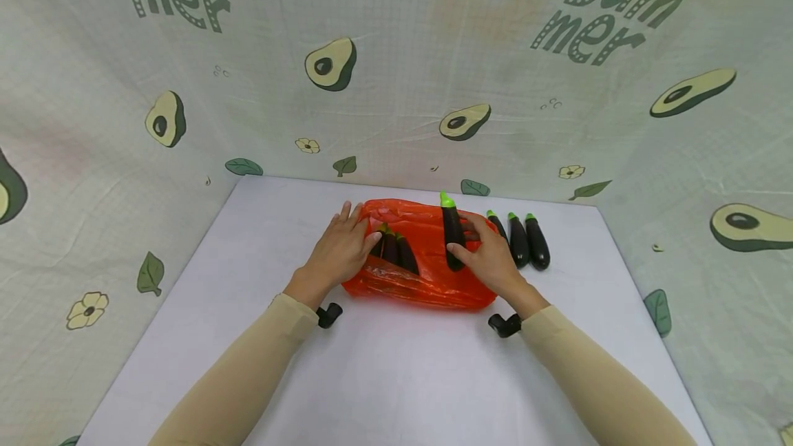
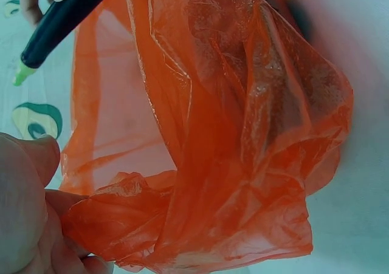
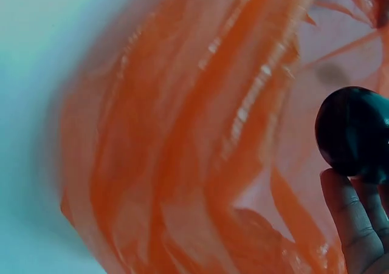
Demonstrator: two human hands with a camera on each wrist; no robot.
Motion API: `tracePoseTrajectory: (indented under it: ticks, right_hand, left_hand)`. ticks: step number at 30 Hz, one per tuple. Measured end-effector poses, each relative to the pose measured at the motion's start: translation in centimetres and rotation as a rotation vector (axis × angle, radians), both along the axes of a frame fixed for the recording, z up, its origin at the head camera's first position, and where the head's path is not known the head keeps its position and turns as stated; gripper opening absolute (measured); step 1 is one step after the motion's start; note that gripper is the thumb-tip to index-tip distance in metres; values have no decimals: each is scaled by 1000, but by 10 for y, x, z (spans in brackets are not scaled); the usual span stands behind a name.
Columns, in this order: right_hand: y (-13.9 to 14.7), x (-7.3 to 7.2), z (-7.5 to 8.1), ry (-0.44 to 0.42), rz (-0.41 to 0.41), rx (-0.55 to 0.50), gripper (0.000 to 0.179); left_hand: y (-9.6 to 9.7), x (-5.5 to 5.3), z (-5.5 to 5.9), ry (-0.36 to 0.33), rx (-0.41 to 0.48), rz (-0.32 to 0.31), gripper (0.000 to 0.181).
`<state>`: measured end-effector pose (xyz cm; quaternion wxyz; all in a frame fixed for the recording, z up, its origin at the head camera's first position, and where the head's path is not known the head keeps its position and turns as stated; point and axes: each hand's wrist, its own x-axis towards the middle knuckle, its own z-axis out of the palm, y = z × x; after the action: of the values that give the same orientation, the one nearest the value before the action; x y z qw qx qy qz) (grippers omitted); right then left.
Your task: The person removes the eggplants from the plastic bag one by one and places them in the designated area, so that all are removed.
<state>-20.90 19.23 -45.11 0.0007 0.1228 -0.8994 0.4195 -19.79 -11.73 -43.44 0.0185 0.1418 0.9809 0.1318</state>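
My right hand (image 1: 492, 257) grips a dark eggplant (image 1: 453, 232) with a bright green stem pointing up and away, over the open red plastic bag (image 1: 427, 291). In the right wrist view the eggplant's rounded bottom (image 3: 349, 131) shows against the fingers. At the bag's left edge is my left hand (image 1: 337, 246); in the left wrist view its fingers (image 2: 64, 201) hold the crumpled edge of the plastic, with the thumb in front. Inside the bag's mouth, beside the left thumb, lie several eggplants (image 1: 407, 253), partly hidden by the front plastic.
Just right of the bag, eggplants (image 1: 537, 243) lie side by side on the white table (image 1: 396, 377), one partly behind my right hand. A cloth printed with avocados (image 1: 331, 64) hangs behind and at both sides. Black wrist devices (image 1: 504, 325) sit below the hands.
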Motion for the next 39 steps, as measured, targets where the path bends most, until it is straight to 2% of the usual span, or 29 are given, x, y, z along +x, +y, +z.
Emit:
tracePoseTrajectory:
  ticks: [10,16,24,27,33,39]
  right_hand:
    - [15,0,11,19,-47,18,71]
    - [25,-3,15,34,-76,35,70]
    - [48,-7,24,115,-129,68,68]
    - [58,-8,28,133,-157,77,67]
    - [74,-9,35,115,-218,94,68]
    - [87,-9,36,131,-258,97,67]
  left_hand:
    - [0,0,0,13,-47,3,67]
    - [-4,0,1,50,-87,-24,65]
    - [-7,1,0,63,-112,-37,65]
    - [-7,1,-1,64,-112,-38,65]
    - [-7,1,-2,48,-104,-36,66]
    - [-6,2,-2,40,-97,-36,66]
